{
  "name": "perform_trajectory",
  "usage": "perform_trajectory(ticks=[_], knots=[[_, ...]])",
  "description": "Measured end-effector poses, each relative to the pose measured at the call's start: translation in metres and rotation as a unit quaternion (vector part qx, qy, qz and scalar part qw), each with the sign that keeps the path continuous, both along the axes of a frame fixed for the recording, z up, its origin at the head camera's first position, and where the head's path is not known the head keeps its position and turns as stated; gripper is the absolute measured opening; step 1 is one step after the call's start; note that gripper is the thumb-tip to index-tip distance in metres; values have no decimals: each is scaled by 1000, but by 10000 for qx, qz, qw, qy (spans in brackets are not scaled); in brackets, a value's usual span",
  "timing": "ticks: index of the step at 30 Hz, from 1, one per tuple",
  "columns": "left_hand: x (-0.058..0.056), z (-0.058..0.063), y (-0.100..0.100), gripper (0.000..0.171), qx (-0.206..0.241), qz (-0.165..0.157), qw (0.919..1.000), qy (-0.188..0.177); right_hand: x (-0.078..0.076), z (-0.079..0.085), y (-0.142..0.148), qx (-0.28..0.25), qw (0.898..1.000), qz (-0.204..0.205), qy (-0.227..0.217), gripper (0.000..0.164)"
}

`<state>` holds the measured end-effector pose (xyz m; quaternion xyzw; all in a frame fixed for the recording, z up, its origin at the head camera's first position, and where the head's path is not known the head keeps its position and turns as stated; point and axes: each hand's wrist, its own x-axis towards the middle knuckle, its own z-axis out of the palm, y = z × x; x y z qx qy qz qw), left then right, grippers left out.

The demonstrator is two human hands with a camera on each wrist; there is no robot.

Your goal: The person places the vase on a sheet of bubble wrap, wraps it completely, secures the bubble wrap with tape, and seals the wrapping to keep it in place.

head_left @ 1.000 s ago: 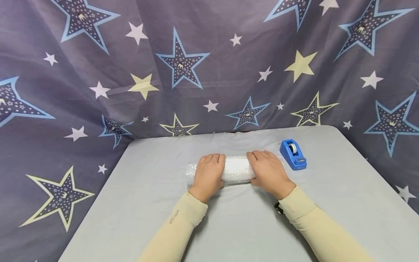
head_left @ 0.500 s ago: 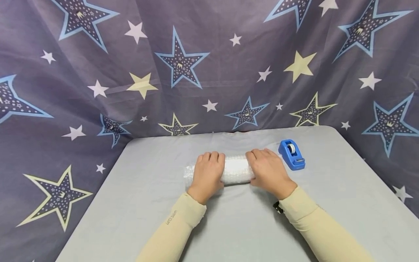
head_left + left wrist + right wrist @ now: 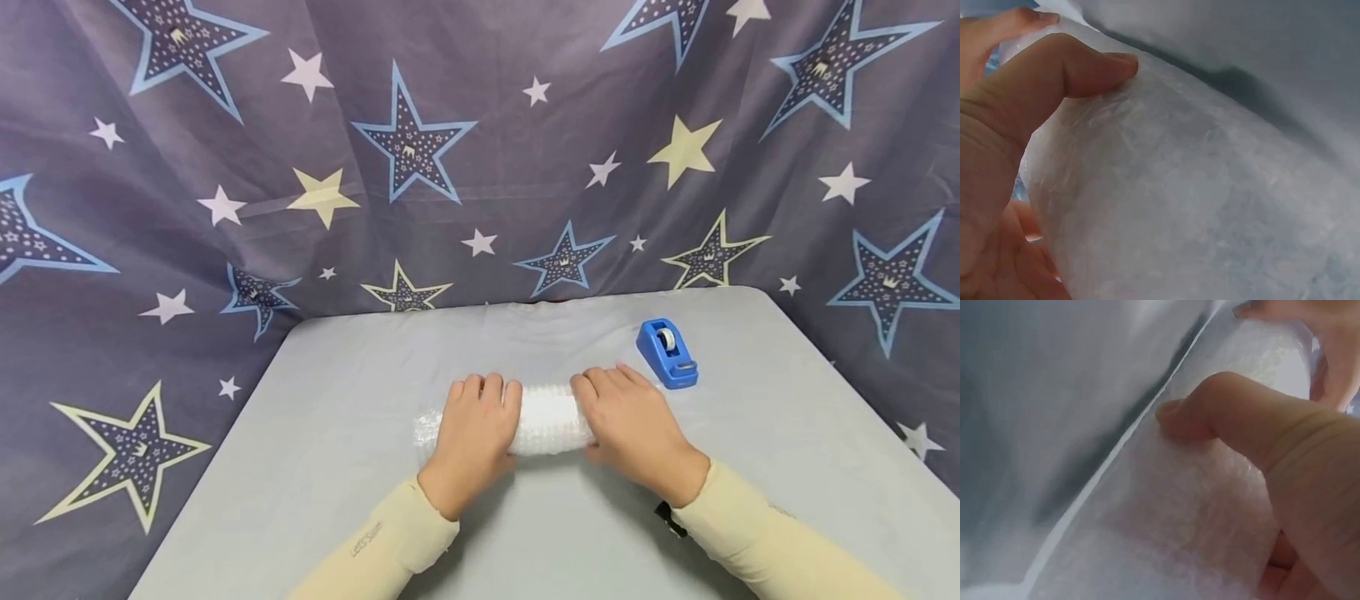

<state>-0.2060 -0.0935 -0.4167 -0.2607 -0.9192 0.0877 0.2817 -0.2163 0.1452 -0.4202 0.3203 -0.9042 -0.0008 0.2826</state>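
A roll of clear bubble wrap [image 3: 552, 421] lies crosswise at the middle of the table in the head view, with something white showing through its middle. Over its left part, my left hand [image 3: 477, 437] grips it, fingers across the far side and thumb on the near side. My right hand [image 3: 630, 421] grips the right part the same way. In the left wrist view the left thumb presses the wrap [image 3: 1179, 187]. The right wrist view has the right thumb bent against the wrap [image 3: 1191, 500], close to its straight edge. The hands hide both outer parts of the roll.
A blue tape dispenser [image 3: 667, 354] with a roll of tape stands just beyond the right hand. The grey cloth-covered table [image 3: 337, 417] ends at a dark star-patterned curtain [image 3: 480, 167] at the back and along the sides.
Both hands have drawn the bubble wrap roll nearer to the body, mostly in the last half second. The tape dispenser stays in place while the head view shifts slightly.
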Motion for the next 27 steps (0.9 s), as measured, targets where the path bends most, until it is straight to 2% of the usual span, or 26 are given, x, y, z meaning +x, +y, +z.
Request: perform_trajectory(ticks=[4, 9, 16, 21, 27], knots=[[12, -3, -2, 74, -102, -4, 9999, -57, 11, -5, -2, -3, 10000, 8, -59, 80], [18, -10, -3, 75, -121, -23, 9996, -266, 16, -12, -3, 45, 9999, 12, -166, 81], [16, -15, -6, 60, -28, -17, 9992, -404, 13, -16, -3, 25, 9992, 60, -382, 84], [13, -14, -7, 59, 136, -146, 9987, -460, 10, -14, -2, -143, 9984, 121, -533, 75], [11, -13, -10, 54, 204, -293, 9987, -364, 9, -13, -2, -246, 9974, 172, -651, 68]])
